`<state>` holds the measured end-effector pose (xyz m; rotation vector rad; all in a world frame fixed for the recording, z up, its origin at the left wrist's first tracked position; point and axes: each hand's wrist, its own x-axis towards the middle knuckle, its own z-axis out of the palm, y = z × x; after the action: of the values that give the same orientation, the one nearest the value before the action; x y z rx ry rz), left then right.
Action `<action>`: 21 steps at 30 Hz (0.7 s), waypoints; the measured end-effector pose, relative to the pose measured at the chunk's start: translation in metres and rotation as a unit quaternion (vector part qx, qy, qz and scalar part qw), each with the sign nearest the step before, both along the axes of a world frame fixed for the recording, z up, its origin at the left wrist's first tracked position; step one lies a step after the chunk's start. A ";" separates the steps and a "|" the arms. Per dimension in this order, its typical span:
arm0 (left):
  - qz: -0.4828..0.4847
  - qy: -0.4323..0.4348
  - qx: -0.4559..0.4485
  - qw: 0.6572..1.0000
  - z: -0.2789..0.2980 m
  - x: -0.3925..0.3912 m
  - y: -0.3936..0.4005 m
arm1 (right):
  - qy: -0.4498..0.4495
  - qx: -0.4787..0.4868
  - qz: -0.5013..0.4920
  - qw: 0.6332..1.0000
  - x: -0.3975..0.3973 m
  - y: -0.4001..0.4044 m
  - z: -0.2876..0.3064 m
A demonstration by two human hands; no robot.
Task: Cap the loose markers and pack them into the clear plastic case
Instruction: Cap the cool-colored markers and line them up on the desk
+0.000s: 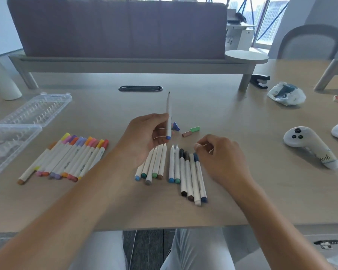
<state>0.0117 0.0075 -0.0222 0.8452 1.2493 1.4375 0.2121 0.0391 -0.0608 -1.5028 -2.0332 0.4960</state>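
Note:
My left hand (144, 137) holds an uncapped white marker (168, 114) upright, its dark tip pointing up and its blue end down. My right hand (220, 158) hovers curled over a row of capped dark markers (191, 176); I cannot tell if its fingers touch one. Several uncapped white markers (154, 164) lie beside that row. A fan of capped warm-coloured markers (72, 156) lies to the left. Loose caps sit beyond the hands: a blue cap (176, 126), a green cap (195, 129) and a brown cap (186, 134). The clear plastic case (18, 125) lies open at far left.
Two white game controllers (308, 147) sit at the right, with a crumpled plastic bag (287, 93) and a black stapler (260, 81) behind them. A raised shelf with a fabric partition (117, 28) runs across the back. The table's front edge (164, 225) is close to my lap.

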 end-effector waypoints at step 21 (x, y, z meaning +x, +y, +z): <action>0.020 0.049 -0.013 0.999 -0.022 -0.048 0.035 | -0.149 -0.032 0.227 0.962 -0.064 0.137 0.012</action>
<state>-0.0364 0.0428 -0.0446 0.8860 1.3621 1.4230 0.1478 0.1759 -0.0486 -1.1953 -2.6434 0.5376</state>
